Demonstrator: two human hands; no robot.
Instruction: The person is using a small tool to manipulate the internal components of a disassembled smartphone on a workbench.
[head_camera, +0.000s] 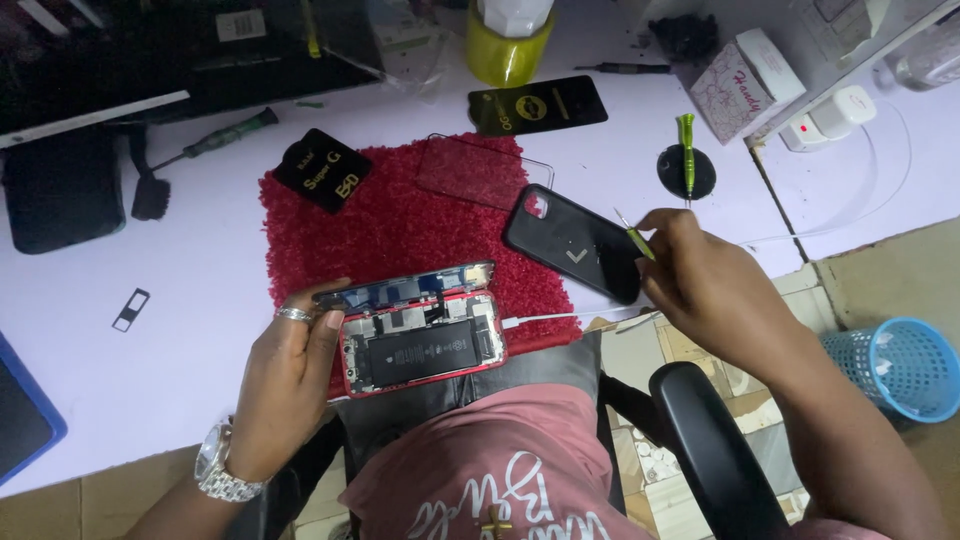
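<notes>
At the red mat's (390, 235) near edge, left hand (290, 375) grips one opened phone (420, 345) — right hand (705, 285) pinches one screwdriver (633, 238); bare tabletop (180, 370) lies left.

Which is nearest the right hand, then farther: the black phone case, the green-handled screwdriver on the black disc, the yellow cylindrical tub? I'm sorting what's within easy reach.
1. Black phone case: touching the right hand, on its left.
2. Green-handled screwdriver: just above the hand.
3. Yellow cylindrical tub: at the table's far edge.
</notes>
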